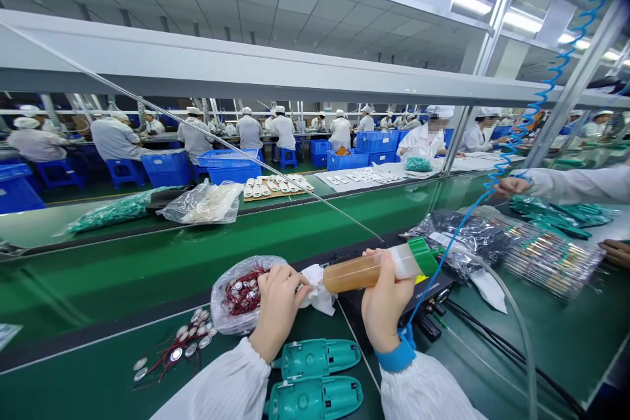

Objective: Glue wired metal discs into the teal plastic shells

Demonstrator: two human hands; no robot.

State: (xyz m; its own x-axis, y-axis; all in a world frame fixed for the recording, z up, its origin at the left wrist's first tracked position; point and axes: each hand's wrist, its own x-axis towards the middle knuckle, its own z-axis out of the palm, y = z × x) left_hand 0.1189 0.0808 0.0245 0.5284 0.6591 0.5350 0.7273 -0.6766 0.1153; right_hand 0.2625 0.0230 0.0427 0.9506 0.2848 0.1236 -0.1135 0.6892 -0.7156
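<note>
Head view: both hands worked close together above a green bench [98,384].
Tube [352,272]: lay nearly level between the hands, amber contents inside, green cap [422,256] at the right end.
Right hand [386,302]: wrapped its thumb and fingers around the tube; a blue band [398,357] circled the wrist.
Left hand [280,302]: pinched white tissue [321,292] between thumb and fingers at the tube's narrow end; the tip was hidden.
Clear bag [220,320]: sat open just beside the left hand, holding red-wired discs.
Loose discs [191,350]: were scattered left of the bag.
Teal shells [319,358]: two lay side by side, nearer the wearer.
Black box [434,294]: stood just right of the right hand.
Co-worker's hand [512,186]: was near teal parts [561,213], far right.
</note>
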